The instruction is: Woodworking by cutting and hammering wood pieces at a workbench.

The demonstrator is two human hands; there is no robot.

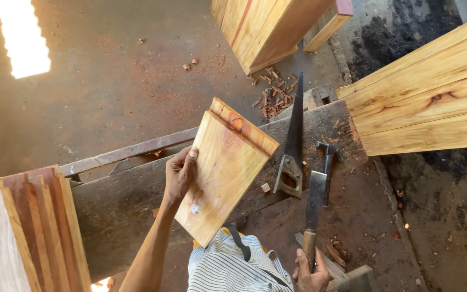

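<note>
Wooden and pale, the board (225,170) is the landmark: it stands tilted up off the dark workbench (120,211), its lipped end farthest away, as if raised for a look at its face. Nearest, below and right of the board, the right hand (312,273) is wrapped shut around the handle of a broad-bladed tool (315,208). The left hand (179,176) clasps the board's left edge, thumb over the face. Just right of the board lies a handsaw (293,146), and beyond it a hammer (328,157); wood chips (274,92) litter the floor farther off.
</note>
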